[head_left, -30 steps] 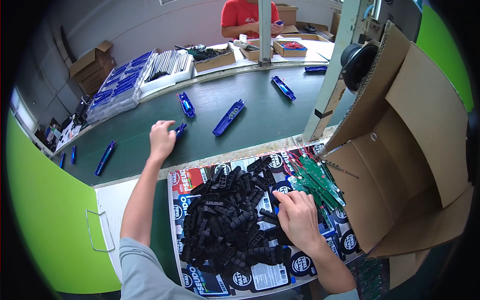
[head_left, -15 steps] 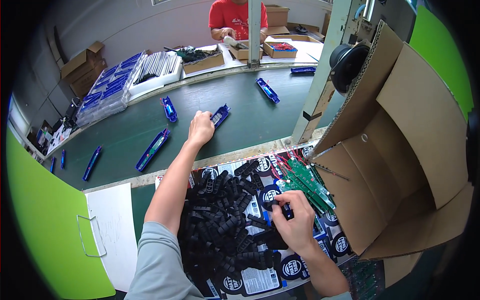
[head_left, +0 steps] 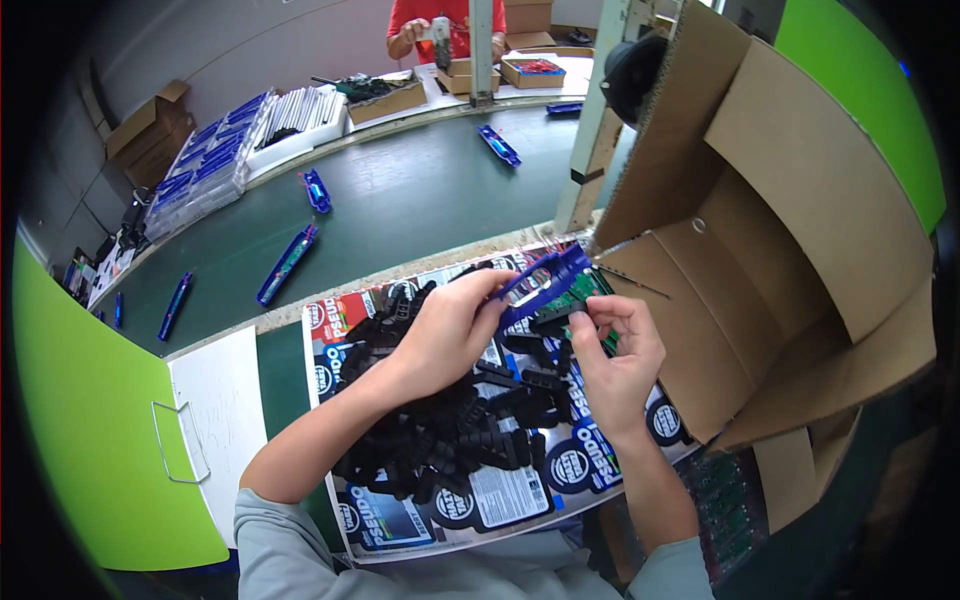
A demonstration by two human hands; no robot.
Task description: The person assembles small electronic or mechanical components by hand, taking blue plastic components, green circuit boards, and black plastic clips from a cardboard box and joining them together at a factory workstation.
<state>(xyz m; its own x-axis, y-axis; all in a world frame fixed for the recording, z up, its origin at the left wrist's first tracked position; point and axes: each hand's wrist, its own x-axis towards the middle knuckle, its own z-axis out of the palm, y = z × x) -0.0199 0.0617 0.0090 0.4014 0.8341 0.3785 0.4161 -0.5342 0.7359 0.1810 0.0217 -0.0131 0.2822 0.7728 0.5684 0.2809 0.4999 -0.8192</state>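
Observation:
My left hand (head_left: 452, 328) grips a long blue plastic case (head_left: 545, 283), held tilted above a heap of small black plastic parts (head_left: 450, 420). My right hand (head_left: 615, 352) is beside it, fingers pinched on a small black part (head_left: 555, 320) right at the lower end of the blue case. The heap lies on a printed cardboard sheet (head_left: 500, 500) in front of me. Green circuit boards (head_left: 585, 290) lie partly hidden behind the case and my right hand.
A large open cardboard box (head_left: 790, 250) stands at my right. Beyond the sheet runs a dark green conveyor belt (head_left: 400, 200) carrying several blue cases (head_left: 287, 262). Trays of blue cases (head_left: 205, 165) sit at the far left. Another person in a red top (head_left: 440, 20) works across the belt.
My left hand picked a blue case off the belt and brought it back over the heap. My right hand rose from the heap with a black part to meet it.

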